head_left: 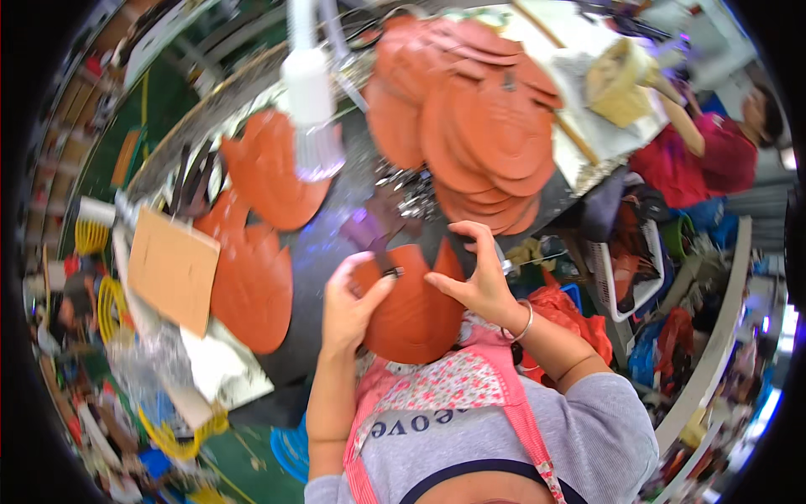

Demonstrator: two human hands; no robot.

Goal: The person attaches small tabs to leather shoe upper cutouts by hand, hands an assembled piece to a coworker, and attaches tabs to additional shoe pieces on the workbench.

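A rounded orange-brown leather piece [413, 323] with a notched upper edge rests against my front at the table's near edge. My left hand [346, 304] grips its left side, with the thumb beside a small metal buckle [393, 272]. A dark strap [379, 252] runs up from that buckle. At the piece's right side is my right hand [480, 275], its thumb and index finger spread apart. The thumb tip comes near or touches the leather; whether it presses on it I cannot tell. A bangle circles my right wrist.
Beyond my hands lie a big stack of leather pieces [504, 126] and a heap of metal buckles [407, 191]. More leather pieces [252, 286] and a tan board [174, 270] lie left. A white lamp-like fixture [311, 109] hangs overhead. A person [705, 160] holds a yellowish container [620, 82].
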